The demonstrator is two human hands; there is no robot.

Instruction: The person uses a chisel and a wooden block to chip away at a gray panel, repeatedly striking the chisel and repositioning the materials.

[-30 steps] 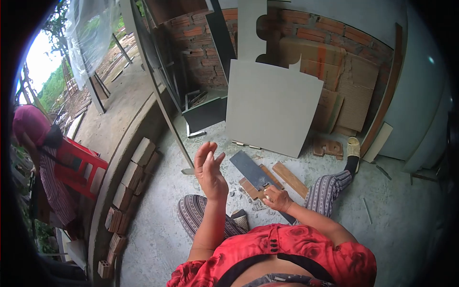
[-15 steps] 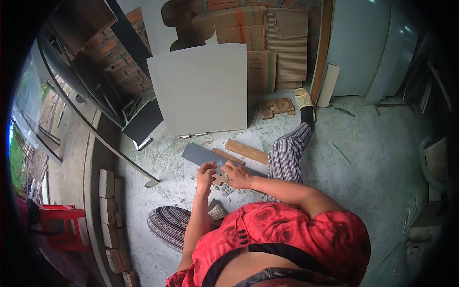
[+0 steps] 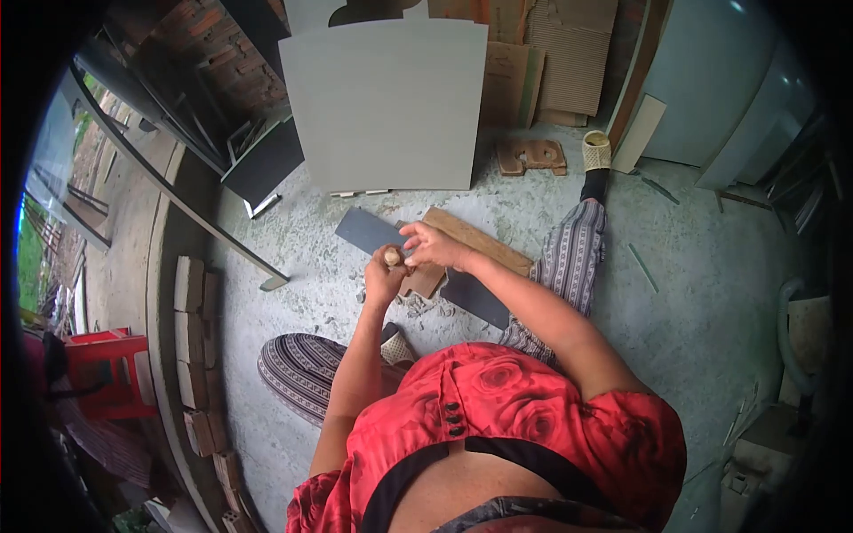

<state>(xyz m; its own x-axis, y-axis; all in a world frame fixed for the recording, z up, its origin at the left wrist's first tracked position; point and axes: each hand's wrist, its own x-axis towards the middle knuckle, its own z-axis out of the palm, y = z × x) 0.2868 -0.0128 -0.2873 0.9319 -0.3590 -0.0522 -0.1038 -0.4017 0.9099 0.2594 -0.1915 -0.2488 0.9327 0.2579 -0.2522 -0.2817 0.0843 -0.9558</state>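
Note:
My left hand (image 3: 382, 282) is closed around something with a pale, round end (image 3: 392, 256), perhaps a wooden handle; the rest of it is hidden. Just to the right, my right hand (image 3: 435, 246) has its fingers apart and bent, with nothing visible in them. Both hands are above a long dark grey board (image 3: 366, 229) lying slantwise on the floor. A short brown wooden piece (image 3: 424, 282) with a jagged lower edge lies across it below my hands. Behind my right hand is a longer wooden plank (image 3: 484, 242).
Grey crumbs (image 3: 418, 307) litter the floor near the boards. A large pale panel (image 3: 382, 107) stands ahead, with cardboard (image 3: 511, 84) behind it. A brown cut-out block (image 3: 531, 158) lies by my slippered foot (image 3: 596, 153). Bricks (image 3: 189, 333) and a red stool (image 3: 111, 342) are at left.
My right hand's fingers have spread and lifted. A pale round end now shows in my left hand, and more of the brown wooden piece is visible. The whole view has tilted downward.

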